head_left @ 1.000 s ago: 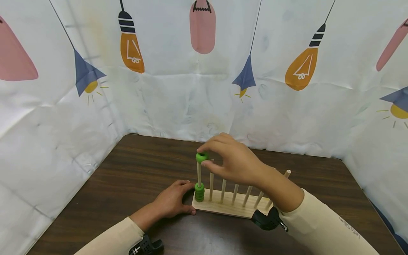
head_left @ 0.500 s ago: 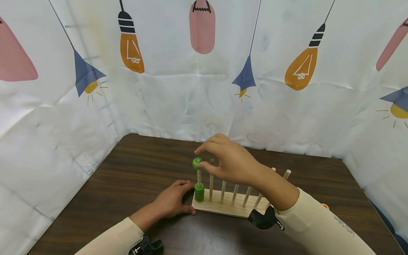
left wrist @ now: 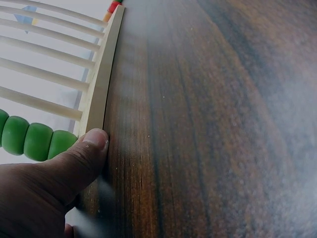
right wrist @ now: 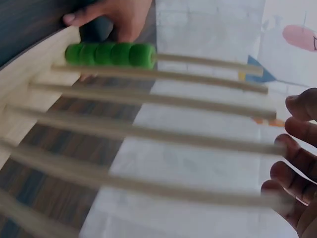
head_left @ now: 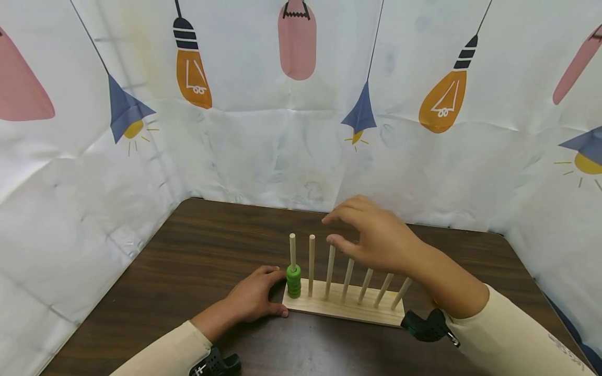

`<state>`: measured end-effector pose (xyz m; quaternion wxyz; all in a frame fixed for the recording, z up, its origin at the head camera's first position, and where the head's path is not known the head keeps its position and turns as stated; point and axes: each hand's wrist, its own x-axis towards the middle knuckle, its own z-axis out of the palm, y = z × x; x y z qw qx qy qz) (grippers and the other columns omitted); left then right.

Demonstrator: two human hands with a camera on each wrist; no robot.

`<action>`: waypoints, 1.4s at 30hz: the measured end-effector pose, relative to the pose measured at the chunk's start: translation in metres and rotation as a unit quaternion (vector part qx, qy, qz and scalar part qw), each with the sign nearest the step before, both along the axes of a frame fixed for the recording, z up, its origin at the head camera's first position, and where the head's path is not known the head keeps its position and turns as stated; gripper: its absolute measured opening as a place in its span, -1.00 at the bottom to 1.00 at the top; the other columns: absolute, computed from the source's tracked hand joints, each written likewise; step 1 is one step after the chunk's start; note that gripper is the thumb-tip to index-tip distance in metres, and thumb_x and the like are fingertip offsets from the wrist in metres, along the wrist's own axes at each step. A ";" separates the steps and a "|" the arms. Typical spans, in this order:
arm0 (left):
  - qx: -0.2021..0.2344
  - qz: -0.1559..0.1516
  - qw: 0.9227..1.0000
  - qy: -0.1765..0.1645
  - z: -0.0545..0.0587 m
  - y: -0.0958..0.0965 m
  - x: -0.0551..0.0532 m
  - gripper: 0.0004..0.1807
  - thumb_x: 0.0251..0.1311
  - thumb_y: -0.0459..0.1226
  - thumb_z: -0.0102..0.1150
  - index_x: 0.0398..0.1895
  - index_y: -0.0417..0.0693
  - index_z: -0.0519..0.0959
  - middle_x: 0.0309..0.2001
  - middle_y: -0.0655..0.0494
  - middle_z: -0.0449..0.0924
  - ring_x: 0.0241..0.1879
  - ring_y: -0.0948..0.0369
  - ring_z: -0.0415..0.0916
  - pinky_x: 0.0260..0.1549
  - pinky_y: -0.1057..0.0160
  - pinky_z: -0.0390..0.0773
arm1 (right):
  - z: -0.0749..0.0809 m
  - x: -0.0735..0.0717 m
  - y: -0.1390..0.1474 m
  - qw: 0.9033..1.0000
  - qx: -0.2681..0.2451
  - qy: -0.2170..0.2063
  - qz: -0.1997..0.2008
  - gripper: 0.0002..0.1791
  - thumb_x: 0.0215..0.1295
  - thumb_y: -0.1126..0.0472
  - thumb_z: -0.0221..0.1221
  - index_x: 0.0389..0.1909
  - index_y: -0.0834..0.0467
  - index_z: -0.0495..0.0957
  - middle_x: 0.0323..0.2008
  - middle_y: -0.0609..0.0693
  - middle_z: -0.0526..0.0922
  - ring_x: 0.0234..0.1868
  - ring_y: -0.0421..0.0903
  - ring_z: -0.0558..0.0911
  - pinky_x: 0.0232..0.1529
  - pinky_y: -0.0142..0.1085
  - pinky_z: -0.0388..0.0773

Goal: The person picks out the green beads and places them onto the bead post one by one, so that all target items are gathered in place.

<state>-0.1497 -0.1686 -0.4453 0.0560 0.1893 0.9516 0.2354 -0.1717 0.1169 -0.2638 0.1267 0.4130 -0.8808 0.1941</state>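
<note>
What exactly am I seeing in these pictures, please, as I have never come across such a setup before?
There is no machine here, just a person working bare-handed. The wide picture comes from a camera worn on the head; the two close ones come from cameras on the wrists. On the brown table stands a wooden base with upright rods; green beads are stacked on the leftmost one. The left hand holds that end of the base. The right hand is by the tops of the rods, with nothing in its grip. Small coloured pieces show near the base's far end.
</note>
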 end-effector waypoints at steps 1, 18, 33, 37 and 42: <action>-0.001 0.001 1.000 0.000 0.000 0.000 0.000 -0.10 -0.10 0.07 0.64 0.37 0.06 0.52 0.35 -0.21 0.41 0.29 -0.18 0.42 0.05 -0.24 0.52 | 0.000 0.000 0.005 1.000 0.001 0.001 -0.004 -0.71 0.33 0.07 0.38 0.04 -0.01 0.68 0.01 -0.19 0.63 0.14 -0.16 0.54 -0.02 -0.14 0.59; -0.003 0.002 1.000 -0.010 0.001 0.001 0.000 -0.09 -0.09 0.07 0.64 0.39 0.05 0.50 0.35 -0.21 0.40 0.29 -0.19 0.42 0.05 -0.26 0.51 | -0.004 0.016 0.089 0.996 -0.005 0.014 -0.083 -0.78 0.36 0.10 0.37 -0.01 -0.05 0.69 -0.03 -0.18 0.65 0.07 -0.10 0.55 -0.10 -0.05 0.54; 0.002 -0.003 1.000 -0.006 -0.002 0.001 0.000 -0.08 -0.07 0.07 0.63 0.40 0.05 0.49 0.36 -0.22 0.39 0.30 -0.19 0.41 0.06 -0.24 0.51 | -0.031 0.032 0.153 0.991 -0.027 0.033 -0.124 -0.78 0.44 0.26 0.27 0.01 -0.07 0.68 -0.09 -0.25 0.66 -0.16 -0.31 0.48 -0.21 -0.41 0.41; 0.003 -0.003 1.000 -0.002 -0.001 0.001 0.001 -0.09 -0.08 0.06 0.64 0.40 0.05 0.50 0.35 -0.22 0.39 0.30 -0.18 0.40 0.06 -0.24 0.51 | -0.041 0.036 0.168 0.990 -0.037 0.027 -0.132 -0.74 0.45 0.32 0.23 0.03 -0.04 0.68 -0.08 -0.22 0.66 -0.12 -0.33 0.48 -0.17 -0.47 0.38; 0.003 0.000 1.000 -0.001 -0.001 0.001 0.001 -0.10 -0.08 0.06 0.64 0.39 0.04 0.51 0.35 -0.22 0.39 0.30 -0.19 0.40 0.07 -0.24 0.51 | -0.054 0.041 0.183 0.986 -0.016 0.017 -0.165 -0.78 0.42 0.25 0.29 0.02 -0.02 0.69 -0.10 -0.21 0.66 -0.17 -0.34 0.45 -0.24 -0.45 0.40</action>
